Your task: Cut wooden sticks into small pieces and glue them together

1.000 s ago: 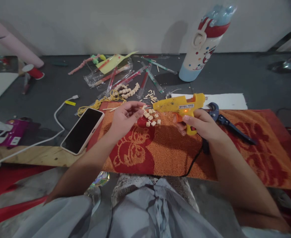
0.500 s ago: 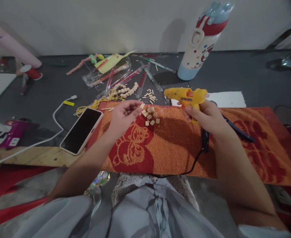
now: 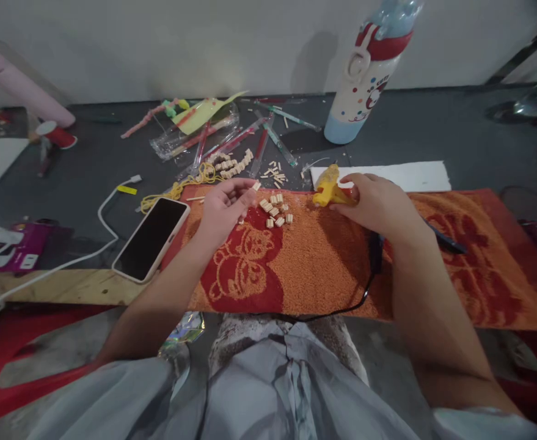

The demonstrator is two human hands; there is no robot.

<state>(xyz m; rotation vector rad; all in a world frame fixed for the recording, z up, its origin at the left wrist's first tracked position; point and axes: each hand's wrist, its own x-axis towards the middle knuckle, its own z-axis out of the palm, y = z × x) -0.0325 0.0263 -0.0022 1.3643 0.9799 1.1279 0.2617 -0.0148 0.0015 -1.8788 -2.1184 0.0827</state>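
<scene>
Between the thumb and fingers of my left hand (image 3: 226, 208) is a small pale wooden piece (image 3: 256, 186). Just right of that hand, a cluster of similar small wooden pieces (image 3: 276, 209) lies on the orange and red towel (image 3: 314, 263). My right hand (image 3: 378, 205) grips a yellow hot glue gun (image 3: 330, 188), tilted down near the towel's back edge, beside a white strip (image 3: 401, 177). Its black cord (image 3: 364, 296) trails over the towel. A thin strand of glue (image 3: 314, 164) shows behind the gun.
A phone (image 3: 151, 239) lies left of the towel, near a white cable (image 3: 105, 223). Yellow string (image 3: 171, 192), joined wooden pieces (image 3: 241, 165), short stick bits (image 3: 275, 175) and plastic-wrapped pens (image 3: 280, 145) lie behind. A tall bottle (image 3: 364, 79) stands at the back right.
My right hand has turned and lowered the glue gun towards the white strip. My left hand, still holding the wooden piece, has shifted slightly left.
</scene>
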